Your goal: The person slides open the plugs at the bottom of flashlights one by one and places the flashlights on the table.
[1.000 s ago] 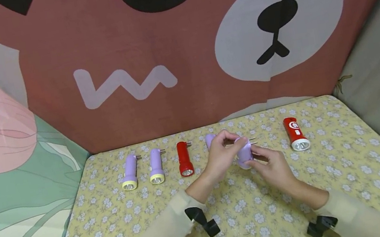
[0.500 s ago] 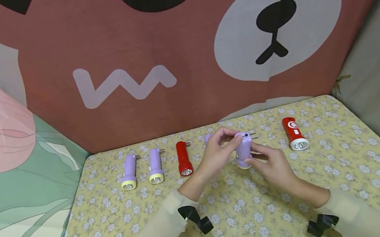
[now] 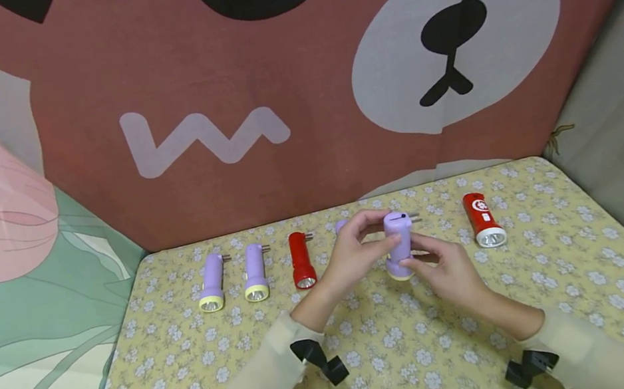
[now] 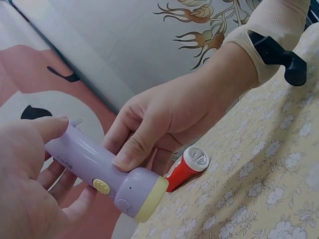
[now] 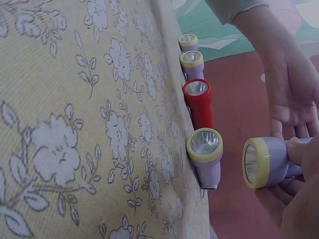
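Observation:
Both hands hold a purple flashlight (image 3: 399,249) with a pale yellow rim, off the table. In the head view its lens end points down and plug prongs stick out to the right near the top. My left hand (image 3: 356,248) grips the upper body, thumb on its side. Near the lens end, my right hand (image 3: 450,271) pinches it between thumb and fingers. A yellow switch (image 4: 101,186) shows on the body in the left wrist view. The lens (image 5: 251,163) faces the right wrist camera. Behind my left hand another purple flashlight (image 3: 341,224) is mostly hidden.
Left on the flowered tablecloth (image 3: 399,370) lie two purple flashlights, one outer (image 3: 213,283) and one inner (image 3: 255,273). Beside them is a red flashlight (image 3: 301,262) with prongs out. A red-and-white flashlight (image 3: 483,220) lies at the right. A printed cloth (image 3: 321,173) hangs behind the table.
The held purple flashlight has tilted, bringing its top end and side into clearer view. My left thumb has slid from the top end down onto the body. The right hand barely moved.

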### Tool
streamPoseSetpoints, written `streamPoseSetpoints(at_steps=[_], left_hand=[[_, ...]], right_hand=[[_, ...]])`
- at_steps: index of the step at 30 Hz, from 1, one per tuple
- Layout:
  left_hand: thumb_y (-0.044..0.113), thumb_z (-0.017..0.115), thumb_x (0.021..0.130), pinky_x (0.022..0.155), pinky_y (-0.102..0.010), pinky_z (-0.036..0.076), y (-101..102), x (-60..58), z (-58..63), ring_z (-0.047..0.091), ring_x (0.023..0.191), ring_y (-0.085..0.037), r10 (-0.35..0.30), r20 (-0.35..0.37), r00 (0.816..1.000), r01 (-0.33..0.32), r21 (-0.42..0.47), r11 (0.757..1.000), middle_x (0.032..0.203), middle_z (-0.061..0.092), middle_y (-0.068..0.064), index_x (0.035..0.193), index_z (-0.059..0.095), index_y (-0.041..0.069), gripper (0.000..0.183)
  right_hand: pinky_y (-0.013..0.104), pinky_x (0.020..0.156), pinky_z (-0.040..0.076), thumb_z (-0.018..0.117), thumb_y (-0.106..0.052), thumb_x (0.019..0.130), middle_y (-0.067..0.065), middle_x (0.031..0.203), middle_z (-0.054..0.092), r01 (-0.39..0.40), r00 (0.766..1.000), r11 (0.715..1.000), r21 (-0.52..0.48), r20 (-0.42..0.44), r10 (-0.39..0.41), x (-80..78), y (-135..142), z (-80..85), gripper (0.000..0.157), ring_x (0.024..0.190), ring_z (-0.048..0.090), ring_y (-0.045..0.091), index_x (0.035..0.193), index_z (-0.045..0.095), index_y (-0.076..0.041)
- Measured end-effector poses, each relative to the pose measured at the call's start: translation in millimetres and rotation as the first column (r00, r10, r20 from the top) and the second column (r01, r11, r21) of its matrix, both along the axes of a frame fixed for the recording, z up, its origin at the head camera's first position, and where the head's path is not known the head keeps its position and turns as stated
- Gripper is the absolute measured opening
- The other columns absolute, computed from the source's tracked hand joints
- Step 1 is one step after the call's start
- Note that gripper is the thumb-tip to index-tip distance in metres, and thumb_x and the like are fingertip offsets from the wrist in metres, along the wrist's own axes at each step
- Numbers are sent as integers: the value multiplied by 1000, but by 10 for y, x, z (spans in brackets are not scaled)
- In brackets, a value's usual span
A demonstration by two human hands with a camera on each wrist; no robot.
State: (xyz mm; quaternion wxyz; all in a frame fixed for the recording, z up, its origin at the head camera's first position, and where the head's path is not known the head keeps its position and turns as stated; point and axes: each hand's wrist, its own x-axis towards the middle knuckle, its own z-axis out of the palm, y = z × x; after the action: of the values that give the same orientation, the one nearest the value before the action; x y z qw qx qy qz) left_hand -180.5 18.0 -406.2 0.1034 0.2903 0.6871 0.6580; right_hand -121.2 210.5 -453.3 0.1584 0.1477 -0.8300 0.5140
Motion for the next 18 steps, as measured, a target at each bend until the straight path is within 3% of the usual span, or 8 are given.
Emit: streamPoseSetpoints(at_steps=[18], left_hand=[[1,75,92,89,-32,57,63,-18,-56,64,113,-29,68,-28,997,-68,4,998,124,66,-18,133,60,0,44]], right_hand=[[25,80,60,76,-3,91,15,119,72,-12,1000,1000,12,24,11,14,-4,54,42,106,70,29,131,67,0]])
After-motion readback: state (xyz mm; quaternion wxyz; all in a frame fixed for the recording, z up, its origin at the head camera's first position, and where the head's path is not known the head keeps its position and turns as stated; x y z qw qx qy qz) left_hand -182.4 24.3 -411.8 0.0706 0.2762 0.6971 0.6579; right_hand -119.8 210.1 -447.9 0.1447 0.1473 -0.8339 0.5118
